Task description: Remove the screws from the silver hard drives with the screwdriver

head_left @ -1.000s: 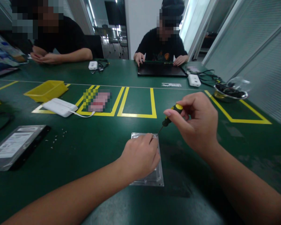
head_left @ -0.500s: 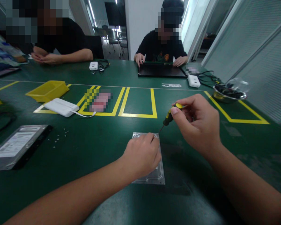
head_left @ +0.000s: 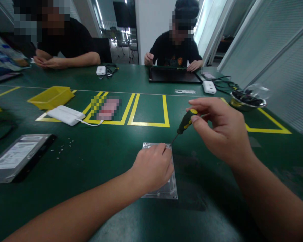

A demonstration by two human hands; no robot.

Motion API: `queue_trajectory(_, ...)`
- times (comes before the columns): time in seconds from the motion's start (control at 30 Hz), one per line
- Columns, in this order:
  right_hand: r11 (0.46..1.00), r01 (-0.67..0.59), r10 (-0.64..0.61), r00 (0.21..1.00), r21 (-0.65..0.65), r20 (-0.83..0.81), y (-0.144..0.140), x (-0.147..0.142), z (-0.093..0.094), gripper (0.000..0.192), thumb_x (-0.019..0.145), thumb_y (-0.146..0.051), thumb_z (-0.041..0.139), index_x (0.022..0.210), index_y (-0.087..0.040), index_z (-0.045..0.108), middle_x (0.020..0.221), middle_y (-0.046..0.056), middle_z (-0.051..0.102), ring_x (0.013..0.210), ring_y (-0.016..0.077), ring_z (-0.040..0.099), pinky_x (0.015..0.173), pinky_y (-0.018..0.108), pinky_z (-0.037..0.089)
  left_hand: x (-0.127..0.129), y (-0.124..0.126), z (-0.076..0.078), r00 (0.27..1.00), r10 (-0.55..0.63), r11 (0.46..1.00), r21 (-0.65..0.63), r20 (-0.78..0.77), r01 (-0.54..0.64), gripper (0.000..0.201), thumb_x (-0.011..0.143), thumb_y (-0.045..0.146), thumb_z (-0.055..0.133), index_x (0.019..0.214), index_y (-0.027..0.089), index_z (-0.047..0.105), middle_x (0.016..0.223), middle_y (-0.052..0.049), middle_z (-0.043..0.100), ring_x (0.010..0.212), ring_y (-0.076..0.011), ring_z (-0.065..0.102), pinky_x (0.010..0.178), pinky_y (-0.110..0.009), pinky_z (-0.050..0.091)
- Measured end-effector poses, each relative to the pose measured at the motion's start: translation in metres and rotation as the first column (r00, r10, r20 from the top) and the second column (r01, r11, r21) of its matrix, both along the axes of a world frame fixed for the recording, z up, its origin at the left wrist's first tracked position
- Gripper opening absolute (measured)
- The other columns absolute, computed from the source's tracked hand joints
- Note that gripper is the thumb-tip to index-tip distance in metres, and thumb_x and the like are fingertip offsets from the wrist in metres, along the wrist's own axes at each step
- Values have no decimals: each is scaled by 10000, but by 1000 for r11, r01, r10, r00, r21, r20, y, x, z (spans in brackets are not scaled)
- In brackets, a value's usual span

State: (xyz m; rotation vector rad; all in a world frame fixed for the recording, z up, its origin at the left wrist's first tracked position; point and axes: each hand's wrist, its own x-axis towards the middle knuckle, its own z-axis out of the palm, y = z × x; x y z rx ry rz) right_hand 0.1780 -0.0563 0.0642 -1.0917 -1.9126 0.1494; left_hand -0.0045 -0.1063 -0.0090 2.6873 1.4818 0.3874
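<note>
A silver hard drive [head_left: 173,190] lies flat on the green table in front of me, partly covered by my left hand [head_left: 154,166]. That hand is closed, its curled fingers pressed on the drive near the far right corner; the fingertips are hidden. My right hand [head_left: 218,129] has its thumb and fingers at the top of a dark green and yellow screwdriver [head_left: 185,122]. The screwdriver tilts, its thin shaft running down to the drive's far right corner beside my left knuckles. Whether its tip sits in a screw is too small to see.
Another hard drive [head_left: 16,156] lies at left, with several small screws [head_left: 63,148] beside it. Beyond are a white power bank [head_left: 66,115], a yellow bin [head_left: 52,97] and a metal bowl [head_left: 247,101]. Two people sit opposite, one at a black panel [head_left: 175,75].
My right hand has shifted slightly right and its fingers have loosened around the screwdriver handle, which shows more. My left hand stays put. The person opposite has lifted a hand off the black panel.
</note>
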Motion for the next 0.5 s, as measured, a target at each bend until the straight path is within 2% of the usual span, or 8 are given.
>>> queue_trajectory(0.23,997,-15,9,996,70,93,-2,0,5,128,862,-233,634,956,-263,715,942,40,702,831,219,644,727,382,525,0,0,1,1000,-1,1000,0,5,1,255,946,283,431,1035,155,633,990,-83,645,869,-256,648,695,-402,553)
queue_trajectory(0.33,998,-34,28,992,48,123,-2,1,6,183,878,-207,607,1002,-280,720,951,32,714,871,226,662,769,393,543,0,0,1,1000,-3,1000,2,-3,3,261,946,283,431,1050,153,633,996,-86,644,868,-257,647,683,-398,553)
queue_trajectory(0.5,991,-115,103,983,73,150,0,6,7,284,871,-143,584,1099,-243,722,1086,30,751,990,221,700,890,400,558,0,0,0,1000,1,1000,3,0,-1,281,949,297,437,1090,154,633,1025,-88,648,872,-253,650,696,-399,556)
